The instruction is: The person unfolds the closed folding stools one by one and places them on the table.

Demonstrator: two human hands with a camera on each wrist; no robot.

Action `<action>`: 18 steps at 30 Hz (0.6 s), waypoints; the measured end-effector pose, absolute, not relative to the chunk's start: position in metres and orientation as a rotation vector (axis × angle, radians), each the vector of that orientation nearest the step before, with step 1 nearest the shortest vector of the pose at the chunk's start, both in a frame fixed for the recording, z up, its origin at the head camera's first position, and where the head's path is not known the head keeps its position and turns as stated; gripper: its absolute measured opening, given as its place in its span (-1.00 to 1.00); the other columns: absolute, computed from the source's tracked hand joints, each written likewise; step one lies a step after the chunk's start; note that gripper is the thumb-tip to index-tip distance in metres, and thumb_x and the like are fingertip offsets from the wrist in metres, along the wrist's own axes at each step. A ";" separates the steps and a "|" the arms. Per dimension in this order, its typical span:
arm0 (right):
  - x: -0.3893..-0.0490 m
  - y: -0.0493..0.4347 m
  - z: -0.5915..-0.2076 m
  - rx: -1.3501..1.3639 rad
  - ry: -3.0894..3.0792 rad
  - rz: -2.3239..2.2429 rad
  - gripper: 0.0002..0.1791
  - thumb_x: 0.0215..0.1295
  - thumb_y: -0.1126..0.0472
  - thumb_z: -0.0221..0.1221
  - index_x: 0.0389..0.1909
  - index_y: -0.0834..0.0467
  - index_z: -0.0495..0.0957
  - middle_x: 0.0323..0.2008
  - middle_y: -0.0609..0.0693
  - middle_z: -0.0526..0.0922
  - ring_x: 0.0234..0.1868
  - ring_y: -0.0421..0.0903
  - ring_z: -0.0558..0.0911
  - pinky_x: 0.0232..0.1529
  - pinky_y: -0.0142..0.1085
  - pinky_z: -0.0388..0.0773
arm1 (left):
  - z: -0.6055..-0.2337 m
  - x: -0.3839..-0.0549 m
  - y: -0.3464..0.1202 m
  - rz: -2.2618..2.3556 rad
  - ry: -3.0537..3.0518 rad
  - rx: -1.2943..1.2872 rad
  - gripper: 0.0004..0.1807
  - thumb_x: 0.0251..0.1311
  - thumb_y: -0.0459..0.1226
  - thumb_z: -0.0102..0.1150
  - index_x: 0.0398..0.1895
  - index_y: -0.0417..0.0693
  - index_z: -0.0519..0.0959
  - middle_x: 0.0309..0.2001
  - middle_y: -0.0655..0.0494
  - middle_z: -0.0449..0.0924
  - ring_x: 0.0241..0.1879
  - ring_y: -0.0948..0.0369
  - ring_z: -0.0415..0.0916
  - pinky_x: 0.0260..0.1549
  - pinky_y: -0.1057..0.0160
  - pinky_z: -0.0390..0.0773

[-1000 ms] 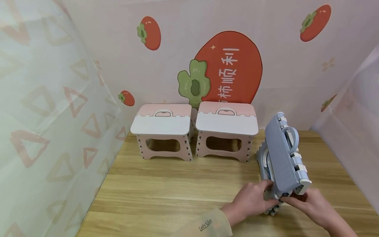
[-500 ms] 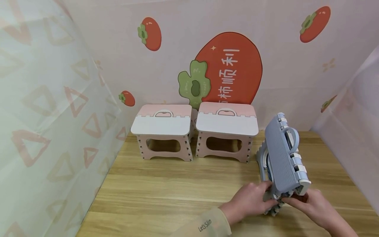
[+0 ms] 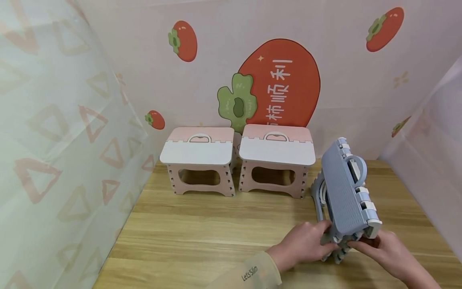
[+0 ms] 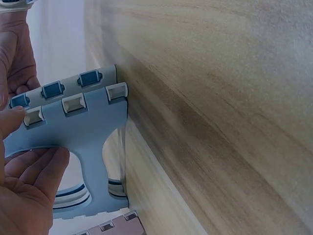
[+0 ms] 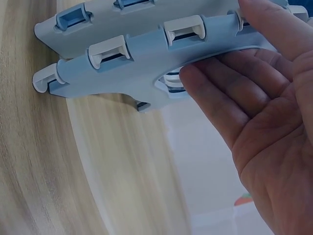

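A blue-grey folding stool [image 3: 341, 188] stands partly folded on the right side of the wooden table, its seat bent into a ridge with the handle loop sticking out. On its near left, my left hand [image 3: 303, 245] grips one leg panel; in the left wrist view its fingers [image 4: 36, 169] reach into the panel's cut-out and the thumb lies at the hinge edge. My right hand [image 3: 388, 251] holds the opposite leg panel. In the right wrist view its fingers [image 5: 230, 83] curl into that cut-out, thumb over the edge. The two leg panels stand slightly apart.
Two pink and white folding stools, a left one [image 3: 196, 152] and a right one [image 3: 276, 150], stand unfolded side by side at the back. Patterned sheets wall in the table [image 3: 202, 241] at the left, back and right.
The right hand has shifted slightly right, and the gap between the stool's leg panels has widened a little. The seat's right edge has moved slightly right. The left hand stays almost in place.
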State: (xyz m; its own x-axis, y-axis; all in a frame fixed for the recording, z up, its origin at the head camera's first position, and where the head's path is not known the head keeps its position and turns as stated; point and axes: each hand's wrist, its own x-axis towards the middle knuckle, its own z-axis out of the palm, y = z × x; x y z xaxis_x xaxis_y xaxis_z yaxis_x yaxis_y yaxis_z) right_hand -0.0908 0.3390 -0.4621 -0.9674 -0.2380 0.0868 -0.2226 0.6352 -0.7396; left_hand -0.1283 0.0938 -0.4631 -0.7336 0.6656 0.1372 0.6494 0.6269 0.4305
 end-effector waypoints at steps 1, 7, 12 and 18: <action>-0.091 0.340 -0.463 -0.410 2.828 -1.281 -0.54 0.28 0.32 0.38 0.17 0.27 0.54 -0.06 -0.51 0.60 -0.19 -0.42 0.63 -0.37 -0.41 0.65 | -0.463 -0.128 0.094 0.718 2.800 1.130 -0.54 0.32 0.15 0.27 0.16 0.19 0.52 -0.20 0.39 0.71 -0.38 0.54 0.55 -0.46 0.58 0.46; -0.091 0.344 -0.464 -0.485 2.862 -1.316 -0.57 0.23 0.38 0.39 0.12 0.18 0.59 -0.08 -0.49 0.63 -0.20 -0.42 0.64 -0.39 -0.42 0.64 | -0.460 -0.128 0.093 0.713 2.802 1.136 -0.53 0.32 0.14 0.27 0.18 0.19 0.51 -0.16 0.39 0.71 -0.33 0.52 0.58 -0.42 0.58 0.49; -0.090 0.347 -0.464 -0.464 2.857 -1.299 -0.56 0.26 0.35 0.38 0.16 0.17 0.57 -0.07 -0.51 0.62 -0.20 -0.39 0.66 -0.39 -0.41 0.65 | -0.460 -0.127 0.093 0.705 2.825 1.157 -0.50 0.31 0.13 0.28 0.22 0.18 0.52 -0.14 0.39 0.72 -0.33 0.52 0.60 -0.41 0.59 0.50; -0.090 0.352 -0.463 -0.375 2.851 -1.228 -0.56 0.30 0.28 0.37 0.16 0.25 0.54 -0.09 -0.51 0.62 -0.22 -0.43 0.64 -0.39 -0.40 0.65 | -0.459 -0.128 0.092 0.720 2.805 1.137 -0.51 0.32 0.12 0.28 0.21 0.18 0.53 -0.12 0.39 0.72 -0.29 0.53 0.60 -0.38 0.60 0.50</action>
State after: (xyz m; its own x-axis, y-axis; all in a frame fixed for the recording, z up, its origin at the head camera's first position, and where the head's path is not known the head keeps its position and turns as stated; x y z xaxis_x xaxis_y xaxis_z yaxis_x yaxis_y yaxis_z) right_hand -0.0899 0.3515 -0.4634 -0.9712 -0.2245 0.0803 -0.2125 0.6628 -0.7180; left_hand -0.1283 0.0923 -0.4589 -0.7326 0.6658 0.1416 0.6517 0.6259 0.4284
